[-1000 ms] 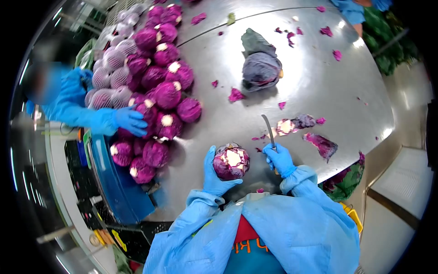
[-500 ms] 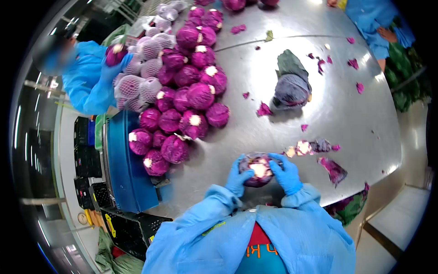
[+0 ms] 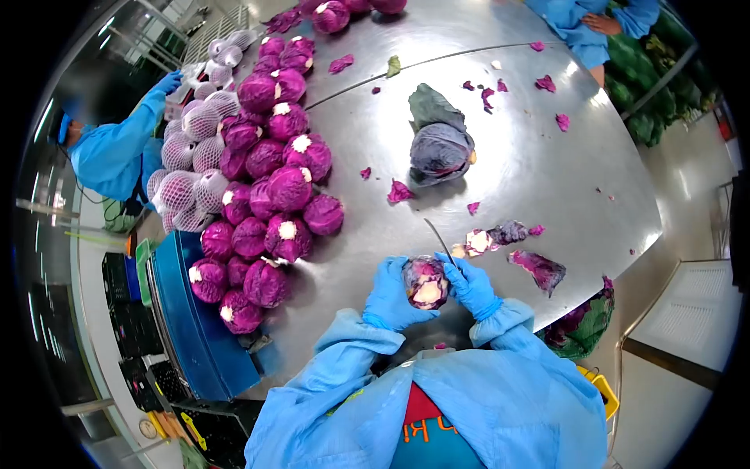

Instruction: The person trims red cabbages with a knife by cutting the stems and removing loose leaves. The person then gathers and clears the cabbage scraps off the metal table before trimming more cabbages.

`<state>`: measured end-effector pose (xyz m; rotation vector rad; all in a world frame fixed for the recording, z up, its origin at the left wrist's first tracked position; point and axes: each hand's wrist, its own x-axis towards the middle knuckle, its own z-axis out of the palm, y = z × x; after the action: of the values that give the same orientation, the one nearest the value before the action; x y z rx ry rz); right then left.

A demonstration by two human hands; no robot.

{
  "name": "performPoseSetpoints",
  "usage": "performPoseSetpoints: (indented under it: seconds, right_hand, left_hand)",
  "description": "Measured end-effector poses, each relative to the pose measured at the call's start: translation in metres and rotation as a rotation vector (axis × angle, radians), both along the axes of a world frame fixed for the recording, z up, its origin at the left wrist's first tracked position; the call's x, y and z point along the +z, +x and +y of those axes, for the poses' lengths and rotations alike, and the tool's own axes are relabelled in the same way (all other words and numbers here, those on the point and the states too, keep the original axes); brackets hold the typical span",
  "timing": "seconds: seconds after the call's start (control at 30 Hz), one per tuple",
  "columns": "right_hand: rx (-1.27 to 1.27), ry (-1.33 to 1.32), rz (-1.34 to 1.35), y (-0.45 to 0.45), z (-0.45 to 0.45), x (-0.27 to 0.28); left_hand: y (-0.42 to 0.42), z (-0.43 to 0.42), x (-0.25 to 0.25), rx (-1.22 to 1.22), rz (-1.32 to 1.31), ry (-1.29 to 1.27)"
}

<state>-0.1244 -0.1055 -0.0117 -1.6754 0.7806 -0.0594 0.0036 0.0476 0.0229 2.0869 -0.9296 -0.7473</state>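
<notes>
My left hand [image 3: 394, 297], in a blue glove, is wrapped round the side of a small red cabbage [image 3: 426, 283], its pale cut stem end facing me. A knife [image 3: 438, 238] with a thin curved blade sticks up out of my right hand [image 3: 471, 287], which grips it close against the cabbage's right side. The knife's handle is hidden in the glove. Just beyond my right hand lie cut stem pieces [image 3: 477, 242] and a loose purple leaf [image 3: 537, 270]. Farther up the table sits a dark whole cabbage [image 3: 440, 152] with an outer leaf spread behind it.
Many trimmed red cabbages [image 3: 264, 187] are heaped on the steel table [image 3: 367, 234] at left, beside cabbages in white foam nets [image 3: 181, 191]. A blue bin [image 3: 199, 328] stands at the table's left edge. One co-worker [image 3: 117, 160] is at far left, another [image 3: 590, 27] at top right.
A knife blade now shows in my right hand; before, both hands clasped the cabbage. The cabbage has turned and tilted. The view has shifted, and the left co-worker's hand no longer holds a cabbage.
</notes>
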Motion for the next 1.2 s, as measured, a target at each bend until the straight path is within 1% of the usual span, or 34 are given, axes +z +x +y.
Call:
performPoseSetpoints:
  seconds: [0.03,0.13,0.23,0.33,0.43,0.53,0.57,0.67,0.7,0.77,0.8,0.87,0.9,0.93,0.97,1.0,1.03,1.07,1.1,1.13,1.17,1.2]
  right_hand:
    - [-0.013,0.071,0.076,0.000,-0.002,0.004]
    - [0.035,-0.152,-0.019,-0.011,0.004,0.006]
    - [0.165,-0.369,0.073,-0.014,0.010,0.003]
    - [0.217,-0.483,0.070,-0.012,0.007,-0.001]
    - [0.239,-0.494,0.095,-0.006,-0.001,0.000]
    - [0.224,-0.262,0.165,0.000,-0.008,-0.003]
    - [0.198,-0.268,0.189,0.002,-0.010,-0.007]
    - [0.080,-0.294,0.054,0.006,-0.011,-0.025]
    - [0.057,-0.325,0.029,0.006,-0.014,-0.027]
    - [0.024,-0.370,-0.028,0.010,-0.011,-0.030]
    - [0.005,-0.306,0.014,0.013,-0.015,-0.036]
    - [-0.025,-0.173,0.097,0.017,-0.027,-0.050]
    - [-0.014,-0.264,0.118,0.019,-0.027,-0.052]
    - [-0.058,-0.299,0.116,0.018,-0.025,-0.059]
    - [-0.077,-0.275,0.115,0.015,-0.028,-0.066]
    - [-0.072,-0.646,0.154,0.013,-0.040,-0.081]
    - [-0.232,-0.605,0.412,0.015,-0.055,-0.078]
    - [-0.335,-0.534,0.224,0.001,-0.069,-0.060]
    - [-0.284,-0.687,0.238,-0.016,-0.099,-0.088]
    - [-0.218,-0.548,0.361,-0.028,-0.112,-0.077]
    - [-0.227,-0.602,0.394,-0.039,-0.120,-0.081]
    - [-0.196,-0.723,0.500,-0.030,-0.104,-0.031]
  left_hand:
    - [-0.006,-0.001,-0.008,0.045,-0.034,-0.063]
    - [-0.021,-0.005,-0.025,0.192,-0.074,-0.151]
    - [-0.024,-0.009,-0.024,0.165,-0.172,-0.117]
    - [-0.021,-0.015,-0.012,0.168,-0.031,-0.061]
    - [-0.022,-0.020,-0.007,0.191,-0.011,-0.029]
    - [-0.024,-0.023,-0.011,0.209,-0.021,-0.020]
    - [-0.028,-0.024,-0.013,0.219,-0.035,-0.020]
    - [-0.032,-0.024,-0.017,0.260,-0.108,-0.018]
    - [-0.031,-0.022,-0.013,0.250,-0.120,0.013]
    - [-0.029,-0.018,-0.016,0.216,-0.147,-0.010]
    - [-0.027,-0.013,-0.018,0.202,-0.162,-0.017]
    - [-0.031,-0.006,-0.024,0.085,-0.294,-0.106]
    - [-0.031,-0.004,-0.019,0.045,-0.345,-0.121]
    - [-0.026,0.000,-0.021,0.071,-0.264,-0.179]
    - [-0.024,0.007,-0.029,0.098,-0.175,-0.234]
    - [-0.023,0.015,-0.039,0.125,-0.088,-0.291]
    - [-0.020,0.023,-0.054,0.187,0.195,-0.424]
    - [-0.017,0.029,-0.054,0.230,0.257,-0.464]
    - [-0.014,0.035,-0.055,0.274,0.317,-0.511]
    - [-0.015,0.043,-0.055,0.317,0.387,-0.543]
    - [-0.016,0.046,-0.057,0.355,0.315,-0.528]
    - [-0.016,0.044,-0.056,0.396,0.314,-0.522]
